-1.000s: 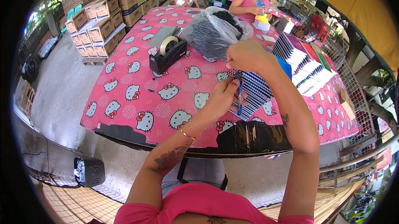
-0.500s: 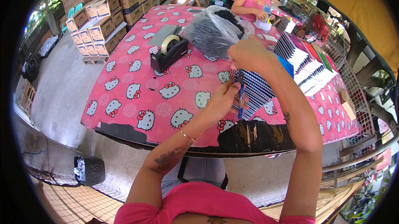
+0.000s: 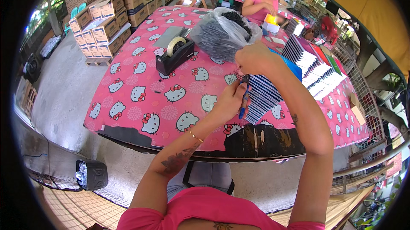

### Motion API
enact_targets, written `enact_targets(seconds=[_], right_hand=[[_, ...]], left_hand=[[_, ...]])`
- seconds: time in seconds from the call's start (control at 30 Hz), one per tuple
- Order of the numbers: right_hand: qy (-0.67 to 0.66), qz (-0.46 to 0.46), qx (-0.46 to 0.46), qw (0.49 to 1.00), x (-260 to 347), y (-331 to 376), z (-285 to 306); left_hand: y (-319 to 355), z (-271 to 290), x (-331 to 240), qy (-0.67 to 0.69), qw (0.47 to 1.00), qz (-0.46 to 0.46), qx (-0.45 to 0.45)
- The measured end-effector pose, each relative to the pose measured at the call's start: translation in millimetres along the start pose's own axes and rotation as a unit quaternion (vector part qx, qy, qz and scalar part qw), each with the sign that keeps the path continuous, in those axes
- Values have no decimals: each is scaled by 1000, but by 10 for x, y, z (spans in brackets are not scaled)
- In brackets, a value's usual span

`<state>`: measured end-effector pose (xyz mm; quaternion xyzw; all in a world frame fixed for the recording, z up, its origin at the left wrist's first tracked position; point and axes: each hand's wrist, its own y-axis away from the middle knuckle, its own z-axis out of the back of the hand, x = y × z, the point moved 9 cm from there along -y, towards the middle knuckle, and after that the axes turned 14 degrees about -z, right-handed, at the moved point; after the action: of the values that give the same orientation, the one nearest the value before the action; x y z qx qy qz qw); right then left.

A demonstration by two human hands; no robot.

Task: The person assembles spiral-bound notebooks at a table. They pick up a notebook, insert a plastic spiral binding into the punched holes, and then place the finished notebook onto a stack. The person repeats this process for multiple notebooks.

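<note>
A stack of notebooks (image 3: 265,98) with dark bound edges and a blue top cover lies on the pink patterned table in front of me. My left hand (image 3: 232,100) is closed around a slim blue-and-black hand tool (image 3: 244,107) beside the stack's left edge; its exact kind is not clear. Over the far left corner of the stack, my right hand (image 3: 256,58) is bent with its fingers drawn together. Whatever those fingers grip is too small or hidden to name. Just beyond my right hand sits a clear plastic bag (image 3: 215,36) full of thin black pieces.
A black tape dispenser (image 3: 174,57) stands left of the bag. More notebooks (image 3: 314,65) are piled at the right. Across the table a person in pink (image 3: 258,6) works by a small white box (image 3: 270,26). Cartons (image 3: 102,31) stand on a pallet at far left.
The blue-and-black tool has tilted, its lower end swinging left. My right hand has barely shifted. The person across the table has raised a hand from the box, where something yellow now shows.
</note>
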<state>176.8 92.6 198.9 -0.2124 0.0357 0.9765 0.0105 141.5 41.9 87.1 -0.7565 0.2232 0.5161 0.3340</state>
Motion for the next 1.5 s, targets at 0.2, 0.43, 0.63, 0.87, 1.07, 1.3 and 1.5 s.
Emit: enact_targets(seconds=[0.2, 0.43, 0.63, 0.87, 1.07, 1.3, 1.5], right_hand=[[-5, 27, 32, 999, 27, -85, -48], [-9, 16, 74, 997, 36, -65, -18], [28, 3, 53, 998, 40, -71, -43], [56, -2, 55, 997, 57, -48, -42], [15, -8, 11, 1000, 88, -106, -51], [58, 19, 13, 998, 220, -115, -154], [58, 19, -14, 998, 234, -120, -143]], left_hand=[[160, 24, 151, 62, 997, 39, -16], [87, 85, 169, 52, 997, 45, -18], [81, 47, 83, 54, 998, 34, -19], [17, 6, 85, 15, 1000, -6, -20], [184, -28, 209, 52, 998, 30, -21], [61, 92, 218, 45, 997, 17, -57], [7, 140, 302, -13, 1000, -10, -6]])
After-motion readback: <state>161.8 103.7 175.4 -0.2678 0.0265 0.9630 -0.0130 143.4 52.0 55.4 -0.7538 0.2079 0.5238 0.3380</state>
